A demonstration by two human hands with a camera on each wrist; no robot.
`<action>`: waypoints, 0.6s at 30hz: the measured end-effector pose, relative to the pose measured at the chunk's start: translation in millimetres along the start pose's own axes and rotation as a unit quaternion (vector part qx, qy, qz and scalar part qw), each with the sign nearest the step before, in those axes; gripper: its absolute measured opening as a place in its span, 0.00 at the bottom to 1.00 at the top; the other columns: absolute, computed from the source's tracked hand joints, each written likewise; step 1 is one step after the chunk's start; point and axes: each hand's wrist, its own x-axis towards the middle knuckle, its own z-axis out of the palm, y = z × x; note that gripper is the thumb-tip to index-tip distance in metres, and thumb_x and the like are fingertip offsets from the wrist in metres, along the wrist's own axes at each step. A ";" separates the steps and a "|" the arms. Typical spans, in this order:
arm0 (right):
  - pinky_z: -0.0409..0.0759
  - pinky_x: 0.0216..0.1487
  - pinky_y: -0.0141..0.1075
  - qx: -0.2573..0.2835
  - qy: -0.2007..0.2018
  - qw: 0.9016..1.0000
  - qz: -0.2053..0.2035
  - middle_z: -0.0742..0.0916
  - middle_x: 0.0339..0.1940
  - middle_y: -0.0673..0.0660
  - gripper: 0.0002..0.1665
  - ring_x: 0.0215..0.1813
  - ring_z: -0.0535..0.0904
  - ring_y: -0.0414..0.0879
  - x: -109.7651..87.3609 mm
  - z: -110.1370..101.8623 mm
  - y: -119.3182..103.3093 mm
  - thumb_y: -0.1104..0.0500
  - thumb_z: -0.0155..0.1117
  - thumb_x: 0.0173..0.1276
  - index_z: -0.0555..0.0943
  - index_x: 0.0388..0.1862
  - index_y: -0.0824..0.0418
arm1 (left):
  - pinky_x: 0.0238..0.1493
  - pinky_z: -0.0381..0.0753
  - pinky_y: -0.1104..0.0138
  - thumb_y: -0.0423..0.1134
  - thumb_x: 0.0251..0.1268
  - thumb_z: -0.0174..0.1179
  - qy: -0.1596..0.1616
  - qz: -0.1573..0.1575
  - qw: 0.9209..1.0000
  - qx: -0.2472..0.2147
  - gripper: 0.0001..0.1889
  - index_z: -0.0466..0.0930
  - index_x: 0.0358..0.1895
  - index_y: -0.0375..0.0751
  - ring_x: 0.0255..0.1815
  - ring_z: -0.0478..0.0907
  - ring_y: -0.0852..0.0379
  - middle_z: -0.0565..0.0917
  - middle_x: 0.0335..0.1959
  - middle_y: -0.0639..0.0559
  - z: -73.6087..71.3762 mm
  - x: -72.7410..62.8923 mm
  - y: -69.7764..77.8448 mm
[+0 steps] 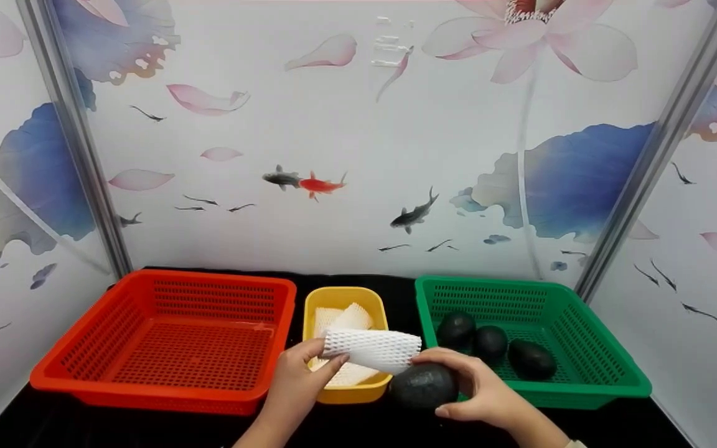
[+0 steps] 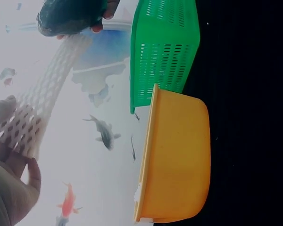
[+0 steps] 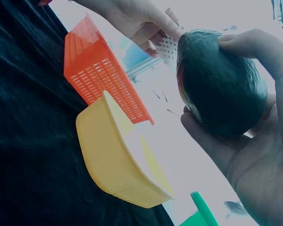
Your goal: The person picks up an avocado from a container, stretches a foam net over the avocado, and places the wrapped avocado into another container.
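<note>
A white foam mesh sleeve [image 1: 371,348] is pinched at its left end by my left hand [image 1: 299,376], thumb in front. My right hand [image 1: 483,392] grips a dark avocado [image 1: 424,386] between thumb and fingers, just below the sleeve's right end. In the left wrist view the foam sleeve [image 2: 47,89] stretches from the left fingers up to the avocado [image 2: 70,16]. The right wrist view shows the avocado [image 3: 221,84] large, with the sleeve partly hidden behind it. Both hands are in front of the yellow basket [image 1: 346,393], which holds more white foam sleeves [image 1: 358,316].
A red basket [image 1: 165,395] with nothing in it stands at the left. At the right, a green basket [image 1: 589,395] holds several dark avocados [image 1: 531,359]. Black cloth [image 1: 165,432] covers the table, and printed panels [image 1: 346,137] wall the back and sides.
</note>
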 end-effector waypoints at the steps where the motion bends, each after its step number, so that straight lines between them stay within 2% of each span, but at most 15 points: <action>1: 0.75 0.59 0.43 -0.001 -0.001 1.000 -0.006 0.72 0.66 0.67 0.34 0.62 0.73 0.52 0.2 0.1 0.0 0.71 0.64 0.61 0.69 0.68 0.67 | 0.43 0.81 0.63 0.38 0.58 0.70 -0.002 -0.010 1.000 -0.002 0.06 0.86 0.34 0.40 0.40 0.82 0.56 0.87 0.39 0.51 0.0 0.0 0.3; 4: 0.74 0.60 0.42 0.003 -0.001 1.000 -0.017 0.71 0.67 0.68 0.34 0.64 0.72 0.53 0.2 0.4 0.0 0.71 0.64 0.61 0.69 0.68 0.68 | 0.41 0.80 0.64 0.40 0.59 0.69 -0.006 -0.036 0.999 -0.007 0.07 0.86 0.35 0.39 0.39 0.81 0.58 0.86 0.39 0.51 -0.1 0.3 0.8; 10: 0.73 0.61 0.40 -0.016 0.008 0.998 -0.065 0.70 0.64 0.72 0.36 0.64 0.70 0.53 -0.5 -0.4 1.3 0.73 0.65 0.59 0.68 0.68 0.72 | 0.48 0.80 0.60 0.39 0.63 0.66 -0.010 -0.057 0.998 -0.031 0.12 0.84 0.45 0.34 0.48 0.81 0.52 0.85 0.45 0.47 -2.2 0.6 -0.1; 13: 0.74 0.59 0.39 -0.034 0.036 0.995 -0.082 0.71 0.61 0.72 0.38 0.61 0.73 0.53 -2.5 -1.6 2.1 0.75 0.64 0.59 0.65 0.70 0.72 | 0.51 0.79 0.59 0.38 0.65 0.64 -0.004 -0.059 0.998 -0.037 0.13 0.82 0.48 0.33 0.51 0.80 0.50 0.84 0.47 0.45 -4.1 0.5 -0.4; 18: 0.79 0.54 0.41 -0.031 0.107 0.991 -0.072 0.76 0.60 0.67 0.35 0.56 0.77 0.53 -5.8 -2.2 2.3 0.77 0.62 0.60 0.64 0.67 0.72 | 0.56 0.76 0.56 0.36 0.69 0.60 0.000 -0.061 0.997 -0.040 0.15 0.78 0.53 0.32 0.55 0.78 0.48 0.83 0.50 0.43 -6.3 0.4 -0.9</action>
